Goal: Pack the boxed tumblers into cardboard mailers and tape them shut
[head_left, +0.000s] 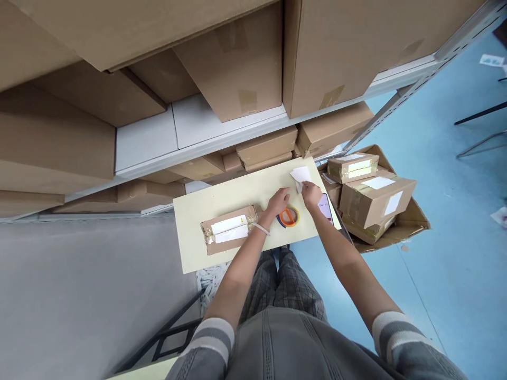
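My right hand is closed in a pinch on the lower edge of a white paper sheet, which looks folded or layered, near the table's right end. To its left, my left hand hovers over the tabletop with its fingers curled; whether anything is between them is hidden. Just below it lies a ring-shaped roll of tape with an orange core. A taped cardboard parcel with white labels rests on the left part of the table, beside my left wrist. By my right wrist lies a phone, its screen lit.
The narrow cream table stands against a shelving rack loaded with large cardboard boxes. At the right, an open carton on the blue floor holds several labelled parcels. A black metal frame stands at lower left.
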The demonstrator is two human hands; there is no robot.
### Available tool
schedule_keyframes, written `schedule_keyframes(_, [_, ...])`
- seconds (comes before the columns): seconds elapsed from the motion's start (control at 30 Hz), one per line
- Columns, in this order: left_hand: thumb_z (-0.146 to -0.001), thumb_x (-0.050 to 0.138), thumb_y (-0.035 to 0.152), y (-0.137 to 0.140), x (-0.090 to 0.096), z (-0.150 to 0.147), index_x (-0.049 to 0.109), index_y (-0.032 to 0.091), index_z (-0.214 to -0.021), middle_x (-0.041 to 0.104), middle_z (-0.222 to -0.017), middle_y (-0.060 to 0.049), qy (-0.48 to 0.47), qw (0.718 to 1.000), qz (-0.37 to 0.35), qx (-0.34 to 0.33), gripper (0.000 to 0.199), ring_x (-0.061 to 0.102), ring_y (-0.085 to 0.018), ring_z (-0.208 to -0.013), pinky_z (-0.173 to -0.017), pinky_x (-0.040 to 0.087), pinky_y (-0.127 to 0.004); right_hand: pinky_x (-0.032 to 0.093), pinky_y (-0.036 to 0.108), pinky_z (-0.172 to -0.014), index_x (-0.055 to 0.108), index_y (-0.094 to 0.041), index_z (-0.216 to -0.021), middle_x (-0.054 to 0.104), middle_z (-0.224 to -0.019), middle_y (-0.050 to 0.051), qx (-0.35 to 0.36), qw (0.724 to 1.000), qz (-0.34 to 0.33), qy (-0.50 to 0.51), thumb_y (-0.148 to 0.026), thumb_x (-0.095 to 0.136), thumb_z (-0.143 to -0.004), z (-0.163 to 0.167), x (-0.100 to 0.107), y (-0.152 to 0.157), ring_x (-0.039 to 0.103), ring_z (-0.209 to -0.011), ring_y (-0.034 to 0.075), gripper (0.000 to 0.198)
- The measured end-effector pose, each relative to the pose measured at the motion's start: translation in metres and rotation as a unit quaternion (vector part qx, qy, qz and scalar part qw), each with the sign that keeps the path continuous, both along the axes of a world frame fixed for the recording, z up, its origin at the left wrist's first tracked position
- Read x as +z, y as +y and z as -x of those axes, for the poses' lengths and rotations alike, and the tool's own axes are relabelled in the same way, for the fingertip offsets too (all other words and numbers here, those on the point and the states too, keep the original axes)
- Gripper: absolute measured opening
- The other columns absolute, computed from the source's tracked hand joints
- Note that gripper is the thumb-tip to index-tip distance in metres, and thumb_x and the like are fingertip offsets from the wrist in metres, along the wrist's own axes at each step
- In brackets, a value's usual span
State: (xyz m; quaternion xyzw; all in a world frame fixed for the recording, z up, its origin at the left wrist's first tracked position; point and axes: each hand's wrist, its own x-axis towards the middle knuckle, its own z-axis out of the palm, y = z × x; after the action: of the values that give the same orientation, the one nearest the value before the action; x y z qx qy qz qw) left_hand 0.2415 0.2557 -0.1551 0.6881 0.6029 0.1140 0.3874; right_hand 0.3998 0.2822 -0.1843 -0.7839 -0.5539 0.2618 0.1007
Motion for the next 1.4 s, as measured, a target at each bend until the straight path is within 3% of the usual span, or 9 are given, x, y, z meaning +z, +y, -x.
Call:
schedule_keyframes(0.3, [-0.096, 0.045, 0.016, 0.001, 0.004, -0.012, 0.049, 0.016, -0.14, 0.053, -0.145, -0.014, -0.01, 1.0, 0.019, 0.01, 0.044, 0.051, -0.024, -0.136, -0.115, 0.041, -0.038, 0.051, 0.031, -0.086, 0.05, -0.017, -0.114, 0.062, -0.105, 0.013, -0.289, 0.928, -0.178, 0.156, -0.032, 0.034, -0.095, -0.003, 0.007, -0.025, 0.061, -0.097, 0.021, 0.029])
schedule_keyframes(0.43, [-0.09, 0.052, 0.013, 0.001, 0.012, -0.028, 0.023, 0.021, -0.155, 0.041, -0.155, -0.015, -0.037, 0.998, -0.05, 0.019, 0.072, 0.042, -0.025, -0.143, -0.116, 0.04, -0.042, 0.052, 0.031, -0.079, 0.042, -0.024, -0.091, 0.053, -0.088, 0.001, -0.341, 0.839, -0.295, 0.305, -0.038, 0.054, -0.085, -0.011, 0.0, -0.038, 0.058, -0.079, 0.016, 0.02])
schedule_keyframes(0.53, [-0.086, 0.058, 0.013, 0.0, 0.023, -0.043, 0.001, 0.021, -0.159, 0.021, -0.164, -0.018, 0.006, 0.989, -0.141, 0.041, 0.093, 0.022, -0.028, -0.153, -0.122, 0.029, -0.048, 0.052, 0.031, -0.078, 0.04, -0.025, -0.087, 0.049, -0.085, -0.001, -0.345, 0.808, -0.322, 0.352, -0.044, 0.06, -0.08, -0.018, 0.0, -0.044, 0.057, -0.076, 0.014, 0.029])
schedule_keyframes(0.73, [-0.083, 0.062, 0.011, -0.001, 0.052, -0.054, 0.015, 0.027, -0.158, 0.007, -0.168, -0.012, 0.113, 0.96, -0.24, -0.09, 0.091, -0.001, -0.032, -0.155, -0.124, 0.004, -0.064, 0.055, 0.033, -0.082, 0.039, -0.025, -0.09, 0.053, -0.09, 0.002, -0.333, 0.83, -0.308, 0.324, -0.048, 0.056, -0.081, -0.024, 0.015, -0.048, 0.062, -0.084, 0.016, 0.03])
schedule_keyframes(0.93, [-0.087, 0.052, 0.006, 0.008, 0.044, -0.06, 0.06, 0.025, -0.131, 0.049, -0.152, -0.008, 0.114, 0.926, -0.254, -0.254, 0.048, 0.027, -0.021, -0.151, -0.127, -0.004, -0.056, 0.058, 0.04, -0.08, 0.041, -0.019, -0.119, 0.062, -0.11, 0.013, -0.323, 0.874, -0.262, 0.252, -0.042, 0.053, -0.085, -0.019, 0.032, -0.047, 0.067, -0.093, 0.023, 0.043])
schedule_keyframes(1.07, [-0.092, 0.044, 0.006, 0.015, 0.037, -0.064, 0.07, 0.024, -0.114, 0.073, -0.116, -0.005, 0.096, 0.94, -0.239, -0.221, 0.038, 0.06, -0.018, -0.125, -0.125, -0.012, -0.054, 0.056, 0.048, -0.086, 0.036, -0.013, -0.134, 0.059, -0.122, 0.022, -0.269, 0.919, -0.231, 0.175, -0.047, 0.056, -0.085, -0.031, 0.053, -0.046, 0.066, -0.103, 0.031, 0.062])
schedule_keyframes(1.2, [-0.094, 0.04, 0.008, 0.025, 0.043, -0.061, 0.072, 0.023, -0.108, 0.075, -0.102, -0.001, 0.091, 0.94, -0.235, -0.23, 0.038, 0.068, -0.015, -0.103, -0.125, -0.016, -0.051, 0.035, 0.058, -0.11, 0.036, -0.01, -0.145, 0.036, -0.149, 0.028, -0.087, 0.959, -0.269, -0.013, -0.057, 0.061, -0.084, -0.055, 0.092, -0.044, 0.036, -0.14, 0.04, 0.081])
schedule_keyframes(1.3, [-0.095, 0.039, 0.009, 0.032, 0.052, -0.06, 0.073, 0.023, -0.102, 0.075, -0.099, 0.0, 0.092, 0.937, -0.226, -0.25, 0.038, 0.068, -0.014, -0.1, -0.125, -0.013, -0.052, 0.019, 0.063, -0.116, 0.056, -0.021, -0.137, 0.044, -0.149, 0.017, 0.144, 0.956, -0.235, -0.096, -0.053, 0.058, -0.089, -0.068, 0.118, -0.037, 0.032, -0.143, 0.039, 0.058])
schedule_keyframes(1.4, [-0.094, 0.038, 0.008, 0.037, 0.058, -0.06, 0.073, 0.023, -0.1, 0.076, -0.097, 0.0, 0.091, 0.937, -0.219, -0.256, 0.039, 0.068, -0.015, -0.099, -0.125, -0.011, -0.052, 0.018, 0.06, -0.115, 0.074, -0.025, -0.109, 0.067, -0.125, 0.011, 0.27, 0.94, -0.17, -0.119, -0.044, 0.05, -0.096, -0.074, 0.129, -0.027, 0.054, -0.124, 0.033, 0.033])
